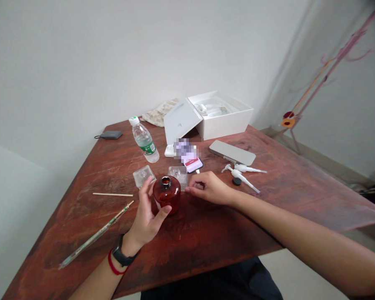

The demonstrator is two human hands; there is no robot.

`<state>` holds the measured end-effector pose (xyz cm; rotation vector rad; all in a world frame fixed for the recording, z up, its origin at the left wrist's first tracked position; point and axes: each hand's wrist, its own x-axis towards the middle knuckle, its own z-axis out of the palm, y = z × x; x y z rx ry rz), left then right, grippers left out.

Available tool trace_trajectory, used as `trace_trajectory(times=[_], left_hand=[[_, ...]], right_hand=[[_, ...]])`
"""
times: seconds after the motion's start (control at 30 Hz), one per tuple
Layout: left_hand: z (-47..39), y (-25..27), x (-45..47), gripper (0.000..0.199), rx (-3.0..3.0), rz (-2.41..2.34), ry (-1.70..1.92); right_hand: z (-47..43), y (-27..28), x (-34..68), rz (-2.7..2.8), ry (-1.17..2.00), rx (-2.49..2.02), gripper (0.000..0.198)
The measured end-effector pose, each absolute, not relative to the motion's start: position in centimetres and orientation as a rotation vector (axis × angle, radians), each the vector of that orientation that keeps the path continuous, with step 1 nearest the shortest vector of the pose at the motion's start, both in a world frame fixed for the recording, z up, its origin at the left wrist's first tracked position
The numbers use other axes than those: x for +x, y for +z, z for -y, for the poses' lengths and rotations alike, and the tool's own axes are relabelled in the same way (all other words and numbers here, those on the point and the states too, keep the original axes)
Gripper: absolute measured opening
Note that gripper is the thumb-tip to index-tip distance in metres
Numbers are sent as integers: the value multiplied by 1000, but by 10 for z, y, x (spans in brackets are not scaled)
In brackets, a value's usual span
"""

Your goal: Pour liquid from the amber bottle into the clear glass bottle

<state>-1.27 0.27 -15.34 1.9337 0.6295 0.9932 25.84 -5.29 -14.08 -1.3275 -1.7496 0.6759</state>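
Observation:
A round amber glass bottle (171, 192) with a narrow open neck stands near the front of the table. My left hand (149, 216) is wrapped around its left side, thumb in front and fingers behind. Just right of the bottle, my right hand (208, 186) has its fingers curled and pressed together low over the table; anything between them is hidden. Its fingertips are close to a clear square block (181, 177) behind the bottle. Another clear square block (143, 176) lies behind my left fingers.
A water bottle (145, 141), phone (192, 160), open white box (226, 121) and grey case (232, 153) are farther back. Two white pump heads (242, 177) and a black cap (236, 181) lie right. Left are a thin stick (112, 194), wrapped chopsticks (96, 237) and a grey pouch (111, 135).

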Motion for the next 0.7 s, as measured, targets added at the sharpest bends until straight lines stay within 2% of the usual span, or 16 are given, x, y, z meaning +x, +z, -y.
trace_trajectory(times=[0.17, 0.7], left_hand=[[0, -150, -11, 89, 1927, -613, 974], [-1, -134, -16, 89, 2215, -455, 878]], right_hand=[[54, -140, 259, 1730, 715, -1313, 43], [56, -135, 257, 1709, 786, -1317, 40]])
